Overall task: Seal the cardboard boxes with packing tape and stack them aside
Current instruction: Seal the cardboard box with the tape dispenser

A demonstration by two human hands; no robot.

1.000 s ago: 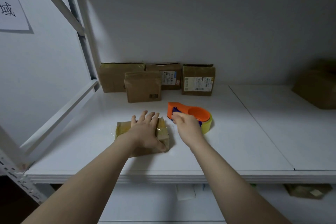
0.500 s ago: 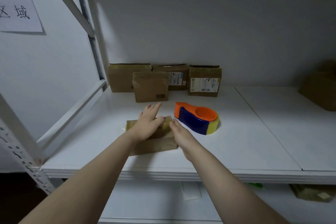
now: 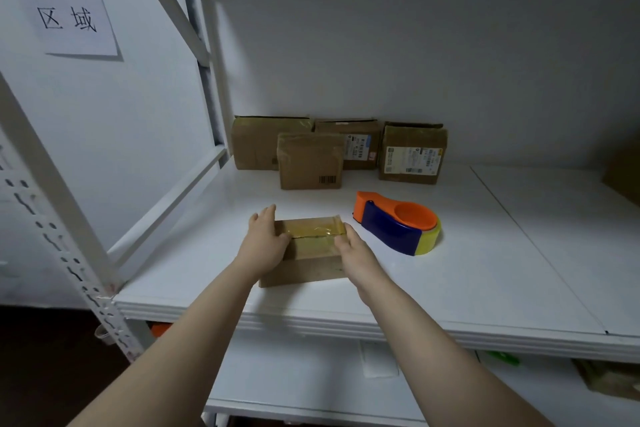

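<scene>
- Two hands meet on one small cardboard box (image 3: pixel 306 270), which lies near the front edge of the white shelf (image 3: pixel 485 270), left of its middle.
- We see the left hand (image 3: pixel 265 246) flat against the box's left end, fingers straight and pointing towards the back wall, thumb resting on the top face.
- We see the right hand (image 3: pixel 356 256) against the box's right end, fingers likewise straight and together; neither hand curls round the box.
- Glossy yellowish packing tape (image 3: pixel 310 227) covers the box's top between the two hands.
- Just right of the box, apart from it, an orange and blue tape dispenser (image 3: pixel 398 230) rests on the shelf with a yellowish roll at its right end.
- Four brown boxes stand near the back edge: one on the left (image 3: pixel 258 142), one in front of it bearing a barcode (image 3: pixel 310 163), one with a white label behind that (image 3: pixel 360 142), and one with a wide label on the right (image 3: pixel 412 152).
- At the right edge, part of another brown box (image 3: pixel 623 173) shows.
- On the left wall we see a paper sign (image 3: pixel 62 0) with printed characters, behind the rack's perforated white upright (image 3: pixel 69 253).
</scene>
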